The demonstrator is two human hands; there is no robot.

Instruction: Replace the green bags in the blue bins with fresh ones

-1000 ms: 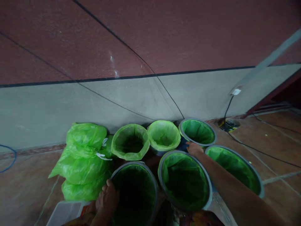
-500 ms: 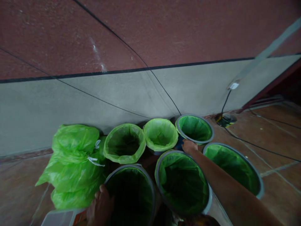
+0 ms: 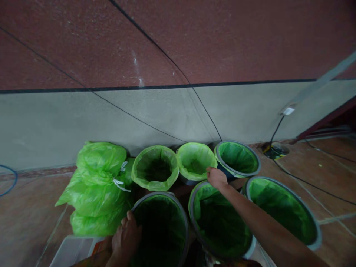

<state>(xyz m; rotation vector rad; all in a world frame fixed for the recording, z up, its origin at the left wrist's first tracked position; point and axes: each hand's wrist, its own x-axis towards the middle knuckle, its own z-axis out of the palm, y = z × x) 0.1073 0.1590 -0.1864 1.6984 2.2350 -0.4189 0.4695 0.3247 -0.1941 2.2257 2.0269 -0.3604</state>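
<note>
Several round bins lined with green plastic bags stand on the floor against a wall. My left hand [image 3: 126,234] grips the near-left rim of the dark front-left bin [image 3: 178,209], fingers curled over the edge. My right hand [image 3: 216,178] reaches across the front-middle bin [image 3: 198,191] and rests closed on its far rim, close to the small bright-lined bin [image 3: 194,160] and the grey-rimmed back bin [image 3: 236,157]. What the right fingers pinch, rim or liner, is hidden under the hand.
Tied full green bags [image 3: 97,189] are piled at the left by the wall. A white box [image 3: 75,252] sits at the bottom left. Another lined bin [image 3: 280,207] stands at the right. Black cables [image 3: 300,178] cross the tiled floor to a wall socket [image 3: 287,110].
My right hand has slid left along the far rim of the front-middle bin, toward the small bright-lined bin. The camera has swung a little. My left hand stays on the front-left bin's rim.
</note>
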